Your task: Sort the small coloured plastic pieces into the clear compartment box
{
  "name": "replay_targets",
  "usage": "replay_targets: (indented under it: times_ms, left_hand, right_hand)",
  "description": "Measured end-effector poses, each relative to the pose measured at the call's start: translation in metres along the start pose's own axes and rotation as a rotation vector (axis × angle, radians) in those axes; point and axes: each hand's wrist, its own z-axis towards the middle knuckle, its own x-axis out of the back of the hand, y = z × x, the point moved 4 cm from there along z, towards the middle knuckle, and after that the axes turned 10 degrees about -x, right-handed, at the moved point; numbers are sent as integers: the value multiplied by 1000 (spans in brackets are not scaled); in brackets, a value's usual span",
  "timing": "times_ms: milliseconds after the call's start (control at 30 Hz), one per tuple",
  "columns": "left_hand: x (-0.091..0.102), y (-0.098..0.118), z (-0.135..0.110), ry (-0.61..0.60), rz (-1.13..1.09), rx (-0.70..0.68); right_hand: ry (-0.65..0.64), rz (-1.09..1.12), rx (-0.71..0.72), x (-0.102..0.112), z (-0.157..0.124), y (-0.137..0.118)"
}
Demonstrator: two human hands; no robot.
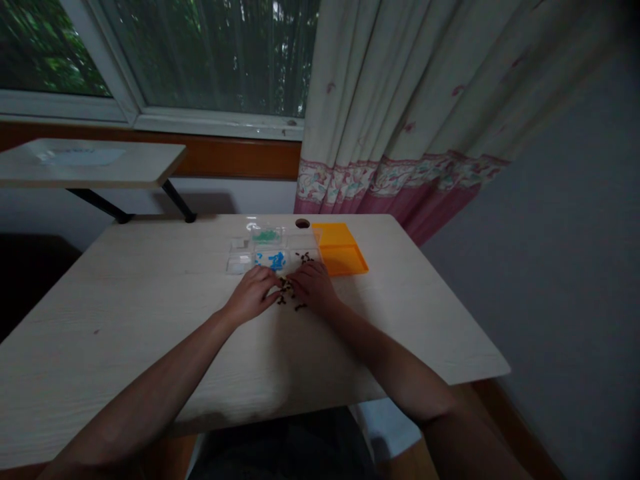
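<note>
Both our hands are bent low over a loose scatter of small dark pieces, but we cannot tell whether either one has anything pinched. Our left hand comes in from the left with its thumb and fingertips at the edge of the scatter; our right hand reaches over the other side, its fingers curled down and partly hiding what lies beneath. The pieces sit on the pale tabletop between the two hands, on the near side of a transparent compartment tray, with a few strays lying closer to us. Some paler, yellowish bits seem to be mixed in, though they are too small to make out.

Beyond our fingertips, the tray keeps colours apart: blue pieces in a near compartment, green pieces behind them, and more dark bits in the near compartment to the right of the blue. An orange case lies just right of the tray.

We judge the step in hand to be picking through or gathering the scatter, with a good part of it unhoused on the table. From this position, the next move calls for a fine, light pinch with the fingertips, and for the right hand to shift enough to uncover what it hides, without nudging the tray.
</note>
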Motion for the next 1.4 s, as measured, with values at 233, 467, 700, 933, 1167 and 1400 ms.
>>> replay_targets:
  times_ms: [233,467,700,933,1167,1400]
  left_hand:
    - [-1,3,1,-21,47,-2]
    - [-2,5,1,-14,101,-33]
    - [-6,8,2,-36,167,-42]
    - [-6,13,4,-47,222,-57]
    - [-5,11,3,-46,177,-45]
    - [-3,10,2,-48,124,-42]
  right_hand:
    - [16,-10,36,-1,0,-1]
    - [-18,-28,36,-1,1,-3]
    - [-47,-52,41,-1,1,-9]
    - [-23,-57,34,1,0,-13]
    - [-57,-79,29,-4,1,-8]
    - [-70,-33,17,-5,1,-4]
